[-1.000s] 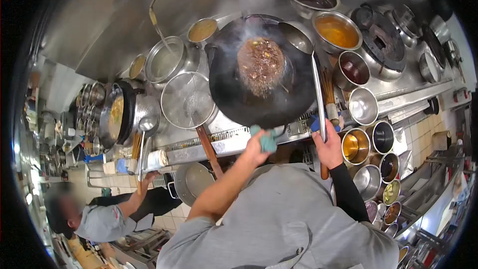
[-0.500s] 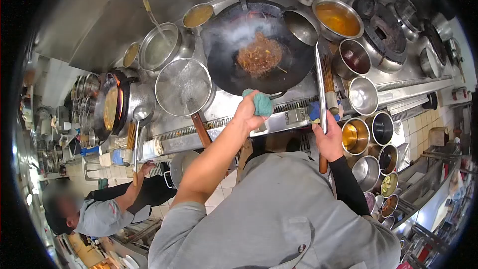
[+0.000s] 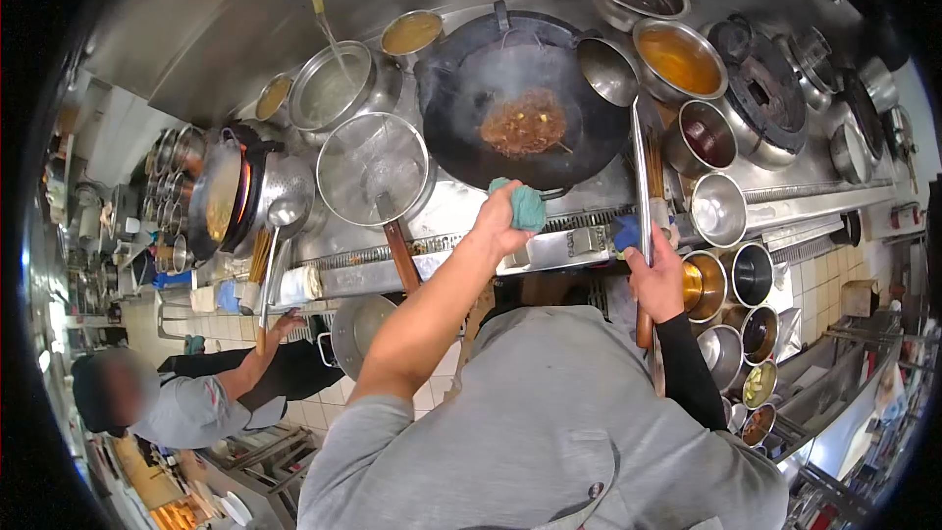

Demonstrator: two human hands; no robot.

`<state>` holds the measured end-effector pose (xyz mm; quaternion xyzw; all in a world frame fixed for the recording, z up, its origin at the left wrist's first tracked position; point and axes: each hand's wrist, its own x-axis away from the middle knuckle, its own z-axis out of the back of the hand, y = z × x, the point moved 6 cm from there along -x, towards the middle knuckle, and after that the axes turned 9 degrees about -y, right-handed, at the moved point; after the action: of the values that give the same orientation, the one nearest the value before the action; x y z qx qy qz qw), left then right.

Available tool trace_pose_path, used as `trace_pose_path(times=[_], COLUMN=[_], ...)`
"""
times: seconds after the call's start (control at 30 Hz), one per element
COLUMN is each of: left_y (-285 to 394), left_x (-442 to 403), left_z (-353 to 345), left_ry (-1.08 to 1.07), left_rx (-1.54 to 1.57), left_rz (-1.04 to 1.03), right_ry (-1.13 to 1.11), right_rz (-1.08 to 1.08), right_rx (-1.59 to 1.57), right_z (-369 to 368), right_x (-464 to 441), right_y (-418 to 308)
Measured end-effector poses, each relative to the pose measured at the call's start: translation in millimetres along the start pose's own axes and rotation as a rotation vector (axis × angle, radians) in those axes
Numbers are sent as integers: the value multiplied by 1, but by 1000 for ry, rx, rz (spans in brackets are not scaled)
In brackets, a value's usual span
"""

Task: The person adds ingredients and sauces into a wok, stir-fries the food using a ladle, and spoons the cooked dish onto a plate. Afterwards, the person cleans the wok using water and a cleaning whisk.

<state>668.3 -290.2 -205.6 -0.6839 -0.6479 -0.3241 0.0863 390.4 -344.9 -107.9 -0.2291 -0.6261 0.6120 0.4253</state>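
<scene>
Cloth (image 3: 528,208): green, bunched inside the left hand (image 3: 498,222) of the person wearing the head camera; the fingers curl around it, though whether they also clasp part of the wok through it I cannot tell.
Wok (image 3: 453,142): large and dark, directly beyond the left hand, its near rim at the cloth; a handle loop (image 3: 556,194) shows just right of that grip.
Food (image 3: 523,124): a brown, chopped-looking mass lying in the wok, beyond the left hand and slightly to its right, with pale steam nearby.
Ladle (image 3: 606,74): long handle held in the right hand (image 3: 657,279), fingers and thumb closed narrowly around it; the bowl lies far ahead of that grip, over the right side of the wok, while the wooden end (image 3: 644,329) reaches back toward the body.
Strainer (image 3: 373,162): round wire mesh, left of the left hand, its wooden handle (image 3: 401,257) pointing back beside the left forearm.
Brush (image 3: 655,167): bundled bristles just beyond the right hand, right of the ladle handle.
Bowl (image 3: 677,91): metal, orange liquid inside, well beyond the right hand.
Container (image 3: 725,285): metal, amber contents, just right of the right hand.
Co-worker (image 3: 194,410): grey shirt, far left of the left hand, one hand (image 3: 285,324) at a second ladle (image 3: 286,212).
</scene>
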Motion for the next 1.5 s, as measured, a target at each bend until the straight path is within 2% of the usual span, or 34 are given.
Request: trace_pose_path(times=[0.07, 0.1, 0.13, 0.17, 0.23, 0.33, 0.37, 0.4, 0.47, 0.53, 0.6, 0.8, 0.83, 0.93, 1.0, 1.07, 1.17, 1.27, 1.4, 1.43, 1.5], left_y=[-6, -21, -40, -55, -87, -55, -36, -22, -8, 1, 5, 12, 11, 14, 19, 19, 17, 13, -9, -13, -4], left_x=[-7, 3, 40, 47, 89, 79, 60, 53, 15, 3, -4, -14, -15, -8, -13, -24, -12, -25, 20, 41, 41], left_z=[18, 35, 28, 54, 40, 12, 4, -8, 7, 9, 14, 20, 21, 17, 16, 20, 4, 21, -2, -17, -39], left_ry=[27, 23, 92, 90, 121, 154, 24, 63, 46, 43, 48, 16, 28, 56, 37, -5, 75, 25, 67, 50, 56], left_rx=[-80, -119, -94, -182, -136, -16, 3, -90, -19, -56, -78, -99, -85, -102, -132, -140, -108, -73, 3, -27, -39], left_rz=[-59, -78, -60, -89, -60, -71, -38, 23, -76, -101, -105, -105, -102, -92, -81, -71, -92, -43, -30, 8, -12], right_ry=[-24, -19, -14, -9, -21, -44, -53, -44, -28, -30, -50, -308, -361, -439, -385, -478, -288, -59, 29, 18, 76], right_rz=[-68, -21, 27, 74, 51, -35, -65, -31, 45, 173, 209, -160, -184, 328, 662, 324, 384, 391, 528, 298, 416], right_rx=[-63, -46, -30, -13, 43, 67, 77, 178, 378, 542, 633, 279, 316, 719, 1007, 1166, 1418, 1413, 835, 752, 596], right_z=[-4, -4, -4, -4, 3, 8, 8, 9, 10, 9, -4, -78, -84, -83, -71, -48, -12, 17, 16, 17, 11], right_x=[3, 4, 5, 5, 9, -3, -11, -25, -62, -118, -160, -215, -214, -209, -196, -144, -106, -73, -29, -20, -13], right_y=[-7, -9, -11, -14, -15, -21, -26, -31, -34, -19, -23, -49, -50, -44, -35, -62, -64, -46, -35, -26, -28])
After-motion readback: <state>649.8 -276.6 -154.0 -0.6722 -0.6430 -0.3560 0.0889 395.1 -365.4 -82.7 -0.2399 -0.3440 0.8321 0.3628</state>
